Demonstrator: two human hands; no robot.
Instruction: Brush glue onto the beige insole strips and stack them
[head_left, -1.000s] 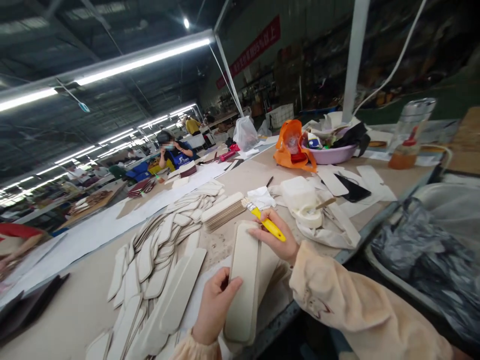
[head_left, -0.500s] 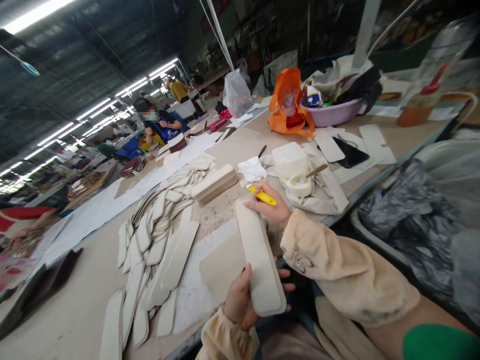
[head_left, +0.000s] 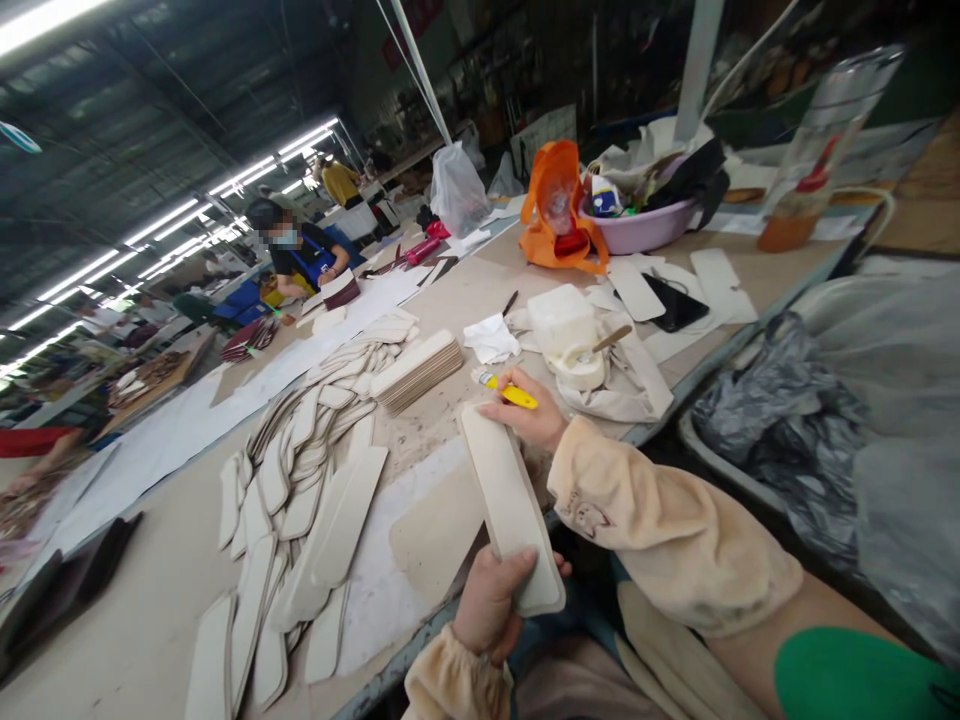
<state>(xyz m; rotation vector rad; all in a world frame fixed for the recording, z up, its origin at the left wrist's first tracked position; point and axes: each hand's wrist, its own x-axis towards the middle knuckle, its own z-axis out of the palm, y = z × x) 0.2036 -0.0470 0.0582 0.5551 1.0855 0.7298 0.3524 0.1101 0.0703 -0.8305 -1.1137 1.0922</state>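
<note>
My left hand (head_left: 491, 600) grips the lower end of a long cream panel with rounded corners (head_left: 502, 480), its thumb flat on the top face. At the panel's far end, my right hand (head_left: 532, 415) pinches the edge with its thumb on top. That same hand also holds a small brush with a yellow handle (head_left: 517, 395), bristles pointing left. Beneath and left of the panel, a flat cream piece (head_left: 435, 530) lies on a white sheet (head_left: 375, 600). A neat stack of cream strips (head_left: 420, 370) stands just beyond.
Many loose cream strips (head_left: 300, 470) spread over the left of the table. A white tub (head_left: 566, 325) with a stick stands beyond my right hand. Farther back are an orange bag (head_left: 559, 215), a lilac basin (head_left: 645, 228) and a bottle (head_left: 795, 215). A co-worker (head_left: 300, 250) is across the table.
My left thumb has shifted from the panel's side edge onto its top face, and the fingers have closed in around its lower end. The view has turned slightly right.
</note>
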